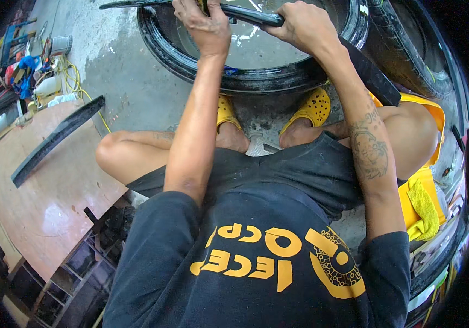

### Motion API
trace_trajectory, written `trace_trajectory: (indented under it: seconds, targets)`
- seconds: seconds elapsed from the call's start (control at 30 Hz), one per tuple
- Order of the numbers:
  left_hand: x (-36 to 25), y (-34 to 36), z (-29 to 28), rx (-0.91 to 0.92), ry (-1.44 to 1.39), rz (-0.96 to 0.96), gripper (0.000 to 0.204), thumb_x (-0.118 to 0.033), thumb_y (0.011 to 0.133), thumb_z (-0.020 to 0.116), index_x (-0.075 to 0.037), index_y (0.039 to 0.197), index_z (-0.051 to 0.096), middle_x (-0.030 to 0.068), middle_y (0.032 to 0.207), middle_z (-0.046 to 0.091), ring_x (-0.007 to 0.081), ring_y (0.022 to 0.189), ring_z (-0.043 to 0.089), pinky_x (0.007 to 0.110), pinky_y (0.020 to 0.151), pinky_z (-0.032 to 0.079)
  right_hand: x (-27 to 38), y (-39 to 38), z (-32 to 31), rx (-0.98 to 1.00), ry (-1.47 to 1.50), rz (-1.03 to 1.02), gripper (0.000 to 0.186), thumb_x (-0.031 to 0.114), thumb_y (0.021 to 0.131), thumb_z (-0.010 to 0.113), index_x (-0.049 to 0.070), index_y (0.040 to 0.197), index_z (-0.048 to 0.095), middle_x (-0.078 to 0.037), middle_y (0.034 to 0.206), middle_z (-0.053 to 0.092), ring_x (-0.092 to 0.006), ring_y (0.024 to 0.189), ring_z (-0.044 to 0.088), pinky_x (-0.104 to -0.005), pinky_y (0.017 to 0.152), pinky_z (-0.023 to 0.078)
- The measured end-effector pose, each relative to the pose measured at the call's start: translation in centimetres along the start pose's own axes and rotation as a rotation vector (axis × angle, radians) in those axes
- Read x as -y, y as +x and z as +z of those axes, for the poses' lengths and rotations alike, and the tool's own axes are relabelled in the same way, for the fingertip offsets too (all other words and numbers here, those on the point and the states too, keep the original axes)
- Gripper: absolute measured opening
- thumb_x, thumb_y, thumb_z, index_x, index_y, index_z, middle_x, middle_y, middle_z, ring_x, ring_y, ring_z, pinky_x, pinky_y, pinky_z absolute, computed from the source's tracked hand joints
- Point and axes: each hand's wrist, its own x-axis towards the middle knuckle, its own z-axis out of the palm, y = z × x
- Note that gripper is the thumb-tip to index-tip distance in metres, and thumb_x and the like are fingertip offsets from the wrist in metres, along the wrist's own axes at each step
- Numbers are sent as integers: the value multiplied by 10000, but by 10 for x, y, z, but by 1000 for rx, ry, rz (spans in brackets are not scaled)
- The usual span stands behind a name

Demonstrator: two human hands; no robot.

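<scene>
A long, glossy dark strip [248,15], curved and wet-looking, lies across the top of the view in both my hands. My left hand [207,27] is closed about its middle, with a small yellow piece [203,6] showing at the fingers; its kind is unclear. Wrapped round the strip's right end is my right hand [304,26]. Below them on the floor rests a large black ring [191,74], tyre-like, with a shiny grey surface inside it. The strip's left end tapers beyond the ring's edge.
To the left, a wooden board [54,218] carries another black curved strip [57,141]. Behind it are a bottle [48,86], a yellow cord [73,82] and a bucket [61,45]. Rightward are a tyre [404,49], a dark flat bar [374,79] and a yellow cloth [423,210].
</scene>
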Motion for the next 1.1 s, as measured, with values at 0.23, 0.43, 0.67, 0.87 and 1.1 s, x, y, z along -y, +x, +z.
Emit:
trace_trajectory:
  seconds: [0.23, 0.43, 0.67, 0.87, 1.1]
  targets:
    - [-3, -5, 4, 31, 10, 108, 304, -168, 938, 682, 33, 1148, 592, 233, 1035, 585, 433, 954, 553, 510, 882, 436, -4, 1, -1, 25, -8, 15, 435, 460, 762, 756, 30, 830, 770, -230, 783, 710, -400, 771, 710, -481, 752, 575]
    - [-42, -44, 14, 111, -112, 212, 372, -269, 943, 716, 30, 1105, 565, 193, 984, 514, 357, 953, 521, 518, 844, 399, -13, -3, 10, -30, -25, -56, 422, 473, 832, 734, 57, 896, 765, -190, 784, 716, -379, 793, 713, -478, 734, 572]
    - [-28, -43, 15, 46, 1, 189, 274, -230, 955, 694, 8, 993, 564, 178, 939, 517, 343, 891, 524, 465, 800, 408, -11, 2, 10, -12, 2, -58, 393, 445, 819, 729, 56, 847, 770, -195, 791, 726, -364, 778, 732, -467, 741, 599]
    - [3, -4, 2, -2, 59, 96, 318, -253, 955, 698, 17, 1066, 571, 180, 959, 553, 350, 947, 526, 486, 879, 388, -9, 6, 4, 3, 24, -55, 399, 444, 811, 739, 50, 863, 767, -200, 800, 726, -366, 794, 731, -466, 757, 596]
    - [13, 13, -2, 31, 118, 206, 285, -252, 969, 669, 13, 1052, 607, 193, 1010, 585, 359, 936, 541, 465, 849, 400, -3, 3, 1, 8, 35, -50, 405, 458, 806, 752, 57, 861, 768, -200, 811, 728, -370, 794, 727, -474, 751, 591]
